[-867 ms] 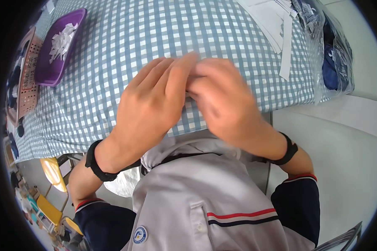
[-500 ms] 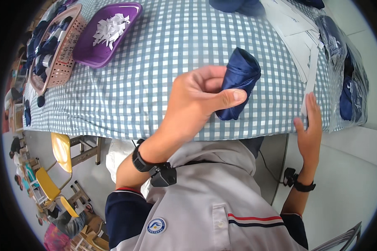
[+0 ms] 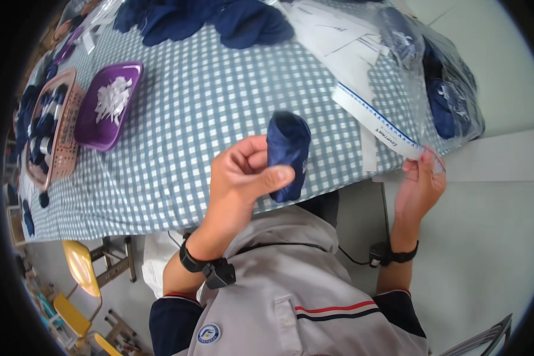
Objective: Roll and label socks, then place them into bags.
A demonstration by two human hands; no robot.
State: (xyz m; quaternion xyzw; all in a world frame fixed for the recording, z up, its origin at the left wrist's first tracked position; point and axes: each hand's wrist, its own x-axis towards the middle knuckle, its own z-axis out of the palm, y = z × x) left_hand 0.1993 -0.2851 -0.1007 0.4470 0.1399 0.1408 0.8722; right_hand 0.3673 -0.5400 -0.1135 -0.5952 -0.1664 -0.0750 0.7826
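Over near edge of blue-white checked surface (image 3: 190, 107), I see left fingers (image 3: 279, 175) clamped on navy fabric roll (image 3: 289, 142); at right, right fingers (image 3: 425, 160) pinch white, blue-edged paper strip (image 3: 374, 121). I'd hold roll snug, uncrushed, strip untwisted.

- Left hand (image 3: 238, 172): over the table (image 3: 178, 127), just inside its near edge, closed in a grip, thumb pointing right, fingers curled behind.
- Left forearm (image 3: 183, 276): slants forward and to the right, wrist (image 3: 210, 237) just short of that edge.
- Right hand (image 3: 420, 185): by the near right corner, thumb and fingers pinched together.
- Right forearm (image 3: 394, 276): points almost straight forward.
- Hands well apart, both elbows bent.
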